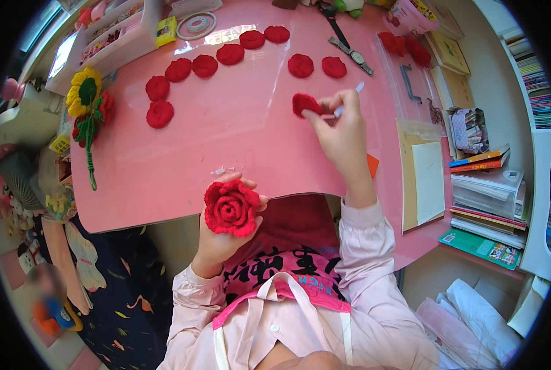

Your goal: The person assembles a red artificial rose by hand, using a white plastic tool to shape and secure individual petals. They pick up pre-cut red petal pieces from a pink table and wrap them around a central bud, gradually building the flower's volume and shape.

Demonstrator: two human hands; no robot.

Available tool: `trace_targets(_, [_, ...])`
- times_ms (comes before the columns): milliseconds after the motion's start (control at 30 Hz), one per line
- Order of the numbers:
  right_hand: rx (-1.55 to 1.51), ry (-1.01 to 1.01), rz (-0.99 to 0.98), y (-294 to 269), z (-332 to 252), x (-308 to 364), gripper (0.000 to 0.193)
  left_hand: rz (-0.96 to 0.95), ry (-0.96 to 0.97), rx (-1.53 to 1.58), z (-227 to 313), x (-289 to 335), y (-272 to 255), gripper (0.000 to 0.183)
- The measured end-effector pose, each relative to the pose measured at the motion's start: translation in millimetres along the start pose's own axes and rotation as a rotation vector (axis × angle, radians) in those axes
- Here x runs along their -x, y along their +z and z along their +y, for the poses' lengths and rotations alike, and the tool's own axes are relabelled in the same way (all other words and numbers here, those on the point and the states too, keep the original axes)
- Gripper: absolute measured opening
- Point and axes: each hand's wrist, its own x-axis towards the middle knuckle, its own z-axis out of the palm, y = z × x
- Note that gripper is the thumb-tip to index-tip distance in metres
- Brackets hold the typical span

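My left hand (pixel 216 251) is closed around the base of a red crocheted rose (pixel 231 209) near the table's front edge. The bloom faces up, its layered petals curling about a tight centre. Over the right part of the table, my right hand (pixel 344 139) pinches a loose red petal (pixel 304 104) between thumb and fingers. A pale, thin piece (pixel 339 111) shows beside those fingers; its kind is unclear. Farther back lie two more round red petals, one of them (pixel 300 65) just beyond the pinched one. Several similar petals (pixel 204 66) form a curved row at the far left.
A crocheted sunflower (pixel 85 92) on a green stem lies at the table's left edge. Wristwatches (pixel 351 55) lie at the back right. White scraps (pixel 224 171) sit behind the rose. A board with white paper (pixel 428 182) and stacked books (pixel 488 216) line the right side.
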Motion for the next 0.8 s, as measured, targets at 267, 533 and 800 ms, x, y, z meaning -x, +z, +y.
trace_targets(267, [-0.301, -0.007, -0.321, -37, -39, 50, 0.037, -0.253, 0.252, -0.369, 15, -28, 16, 0.067])
trace_targets(533, [-0.937, 0.108, -0.280, -30, -56, 91, 0.038, -0.201, 0.142, -0.010, -7, 2, 25, 0.089])
trace_targets(800, [-1.008, 0.053, -0.122, -17, -53, 125, 0.038, -0.233, 0.160, 0.089, -23, 36, 41, 0.095])
